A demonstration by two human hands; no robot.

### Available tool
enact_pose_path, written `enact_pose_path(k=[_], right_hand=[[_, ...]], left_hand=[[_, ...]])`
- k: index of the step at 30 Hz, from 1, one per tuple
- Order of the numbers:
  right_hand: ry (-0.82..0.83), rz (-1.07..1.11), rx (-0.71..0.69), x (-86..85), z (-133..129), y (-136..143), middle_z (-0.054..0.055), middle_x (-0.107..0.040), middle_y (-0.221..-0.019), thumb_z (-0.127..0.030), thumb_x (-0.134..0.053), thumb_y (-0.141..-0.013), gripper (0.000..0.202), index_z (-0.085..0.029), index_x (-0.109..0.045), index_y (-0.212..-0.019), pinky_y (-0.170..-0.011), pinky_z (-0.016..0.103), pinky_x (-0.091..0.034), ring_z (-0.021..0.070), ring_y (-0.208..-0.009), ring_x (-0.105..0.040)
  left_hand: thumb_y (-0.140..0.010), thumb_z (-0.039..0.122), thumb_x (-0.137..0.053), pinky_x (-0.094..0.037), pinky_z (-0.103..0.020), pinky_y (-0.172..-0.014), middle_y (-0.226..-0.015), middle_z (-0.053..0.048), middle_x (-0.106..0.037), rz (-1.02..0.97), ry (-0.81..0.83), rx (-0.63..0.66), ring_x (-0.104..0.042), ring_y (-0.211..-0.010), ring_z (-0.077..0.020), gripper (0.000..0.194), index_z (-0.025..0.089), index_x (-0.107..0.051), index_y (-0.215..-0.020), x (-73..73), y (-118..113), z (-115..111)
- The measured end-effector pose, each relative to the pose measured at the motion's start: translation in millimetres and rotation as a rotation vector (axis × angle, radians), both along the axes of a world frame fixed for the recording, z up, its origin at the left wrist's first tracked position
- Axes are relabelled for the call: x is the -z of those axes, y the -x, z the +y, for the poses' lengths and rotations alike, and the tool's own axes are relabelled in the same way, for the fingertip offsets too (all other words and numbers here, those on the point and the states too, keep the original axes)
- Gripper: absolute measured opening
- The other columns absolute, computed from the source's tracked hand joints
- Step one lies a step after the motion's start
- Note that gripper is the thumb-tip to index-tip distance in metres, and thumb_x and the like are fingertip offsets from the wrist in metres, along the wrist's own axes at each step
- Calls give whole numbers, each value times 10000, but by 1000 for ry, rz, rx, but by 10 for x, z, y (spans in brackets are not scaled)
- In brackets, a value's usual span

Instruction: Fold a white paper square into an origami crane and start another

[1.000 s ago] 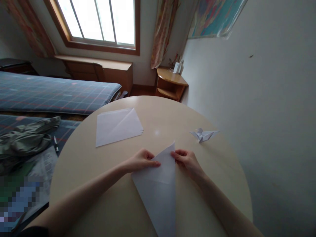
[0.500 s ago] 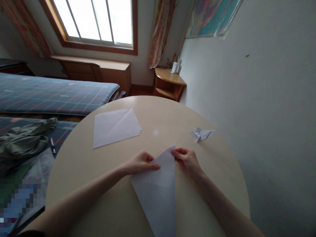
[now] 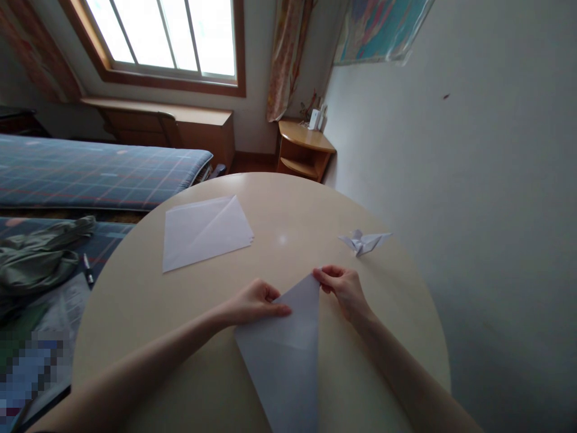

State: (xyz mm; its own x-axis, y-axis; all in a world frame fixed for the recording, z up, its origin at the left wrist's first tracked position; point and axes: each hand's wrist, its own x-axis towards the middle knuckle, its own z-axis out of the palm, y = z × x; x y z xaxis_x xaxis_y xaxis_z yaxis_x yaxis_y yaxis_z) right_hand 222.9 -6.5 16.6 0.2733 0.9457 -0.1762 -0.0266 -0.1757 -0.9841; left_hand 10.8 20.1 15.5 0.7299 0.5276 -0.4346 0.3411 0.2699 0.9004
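folded paper (image 3: 288, 355), long axis pointing bodyward, is being pinched by left hand (image 3: 255, 302) and, nearer the far tip, by right hand (image 3: 348, 293).

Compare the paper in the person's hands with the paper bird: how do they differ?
The held sheet is broad and flat, while the paper bird is small with pointed ends.
Both hands grip the held sheet; the paper bird stands untouched.
Both are white folded paper.

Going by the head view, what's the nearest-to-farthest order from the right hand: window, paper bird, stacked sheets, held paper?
1. Held paper: pinched in the right hand.
2. Paper bird: just beyond, right side.
3. Stacked sheets: left side of the table.
4. Window: far wall, beyond the table.
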Motion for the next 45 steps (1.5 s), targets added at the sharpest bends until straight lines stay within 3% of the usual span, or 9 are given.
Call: enact_pose_path(k=[6,12,17,26,33,38,45], right_hand=[[-50,-11,42,-15,-7,0,-10,-521,-427,-483,-802,-414,385,-165,-595,-479,-397,232,-252,74,-403,-369],[-77,-62,41,-5,-7,-15,9,-557,-446,-470,-764,-512,342,-150,-650,-550,-397,236,-275,81,-400,-385],[-89,-130,83,19,6,-30,20,-586,-469,-440,-768,-516,314,-152,-658,-570,-400,240,-290,87,-406,-393],[-78,-6,32,-9,13,-38,21,-569,-453,-541,-761,-487,410,-152,-647,-546,-389,242,-288,84,-387,-405],[-30,122,17,-27,15,-67,69,-641,-565,-668,-664,-558,552,-134,-655,-700,-383,231,-334,142,-455,-558],[-17,0,-19,-55,-5,-34,36,-607,-504,-559,-771,-478,459,-137,-624,-585,-384,223,-321,98,-406,-485],[-124,-106,67,11,5,-31,11,-573,-445,-529,-757,-522,410,-147,-613,-556,-387,226,-316,86,-384,-428]], left_hand=[[-613,567,-692,-343,-182,-419,-590,-6,-584,2,8,13,-490,-453,-91,469,113,-654,-724,23,16,2],[-615,559,-696,-341,-175,-414,-606,-11,-591,7,-1,19,-491,-460,-87,462,111,-656,-724,15,15,11],[-615,560,-695,-335,-171,-408,-593,-6,-583,5,1,15,-487,-455,-86,457,115,-646,-706,42,10,10],[-592,554,-712,-375,-190,-438,-631,-19,-619,16,25,-11,-530,-484,-107,461,118,-666,-734,6,9,9],[-606,546,-704,-365,-184,-431,-635,-21,-616,19,13,-18,-527,-483,-103,456,111,-661,-735,21,23,8],[-607,543,-703,-361,-186,-432,-632,-23,-612,23,-5,-32,-522,-481,-103,457,107,-653,-734,19,15,6],[-638,590,-653,-321,-176,-408,-597,-5,-559,29,-63,-18,-482,-469,-93,485,111,-611,-699,55,5,6]])
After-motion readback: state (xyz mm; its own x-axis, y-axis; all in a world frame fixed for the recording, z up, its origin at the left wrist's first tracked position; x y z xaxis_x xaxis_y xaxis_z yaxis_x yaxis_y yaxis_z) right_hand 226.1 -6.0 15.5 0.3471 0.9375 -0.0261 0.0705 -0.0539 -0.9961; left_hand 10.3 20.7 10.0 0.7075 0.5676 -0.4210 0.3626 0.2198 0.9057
